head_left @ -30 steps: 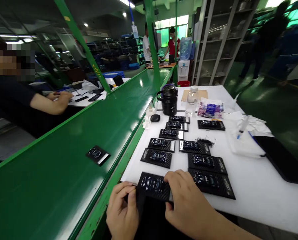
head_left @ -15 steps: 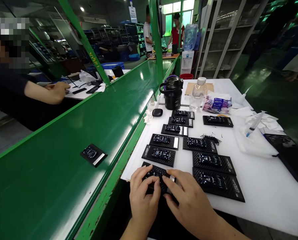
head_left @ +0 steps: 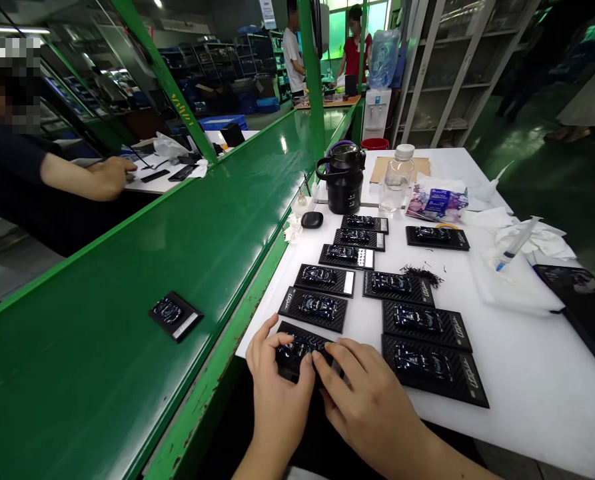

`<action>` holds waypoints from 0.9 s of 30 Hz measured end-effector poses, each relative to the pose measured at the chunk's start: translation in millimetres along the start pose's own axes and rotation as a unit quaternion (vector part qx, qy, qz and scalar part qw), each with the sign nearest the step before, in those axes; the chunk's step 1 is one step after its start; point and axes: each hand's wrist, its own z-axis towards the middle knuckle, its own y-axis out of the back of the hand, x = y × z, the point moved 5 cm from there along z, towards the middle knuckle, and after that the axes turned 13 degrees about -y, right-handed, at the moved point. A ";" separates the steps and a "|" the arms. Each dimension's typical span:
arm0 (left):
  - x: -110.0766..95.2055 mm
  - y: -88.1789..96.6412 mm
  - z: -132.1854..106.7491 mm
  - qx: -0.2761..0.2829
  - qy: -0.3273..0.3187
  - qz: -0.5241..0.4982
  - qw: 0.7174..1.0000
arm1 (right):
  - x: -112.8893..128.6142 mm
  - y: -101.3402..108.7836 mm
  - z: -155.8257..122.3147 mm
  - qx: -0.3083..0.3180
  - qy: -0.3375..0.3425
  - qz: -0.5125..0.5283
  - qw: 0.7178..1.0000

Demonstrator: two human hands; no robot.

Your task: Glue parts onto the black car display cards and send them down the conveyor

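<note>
My left hand (head_left: 281, 393) and my right hand (head_left: 364, 400) rest side by side on a black card pack (head_left: 300, 345) with a shiny dark insert, at the near edge of the white table (head_left: 517, 353). The fingers of both hands lie stretched over the pack and press down on it. Several more such black packs lie in two rows beyond my hands, among them one (head_left: 314, 308) just past my fingertips and one (head_left: 434, 369) to the right. Another black pack (head_left: 175, 315) lies alone on the green conveyor belt (head_left: 127, 267) to the left.
A black jug (head_left: 344, 179), a clear bottle (head_left: 396, 179), a small black case (head_left: 312, 219), a printed pouch (head_left: 437, 203), tissues with a syringe (head_left: 514, 243) and a black tray (head_left: 584, 310) stand on the table. A person's arm (head_left: 84, 180) rests across the belt.
A second ago both hands held the pack at the table's edge. They then laid it down and spread their fingers over it. The pack on the belt has drifted left.
</note>
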 end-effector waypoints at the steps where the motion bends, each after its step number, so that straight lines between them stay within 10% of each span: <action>1: -0.3 -0.1 1.2 0.010 0.019 -0.004 1.000 | 0.1 -1.0 -0.6 -0.003 0.004 -0.010 1.000; 27: 7.0 1.3 21.4 0.094 0.083 -0.044 0.991 | -8.3 2.5 3.2 0.025 0.068 -0.026 0.997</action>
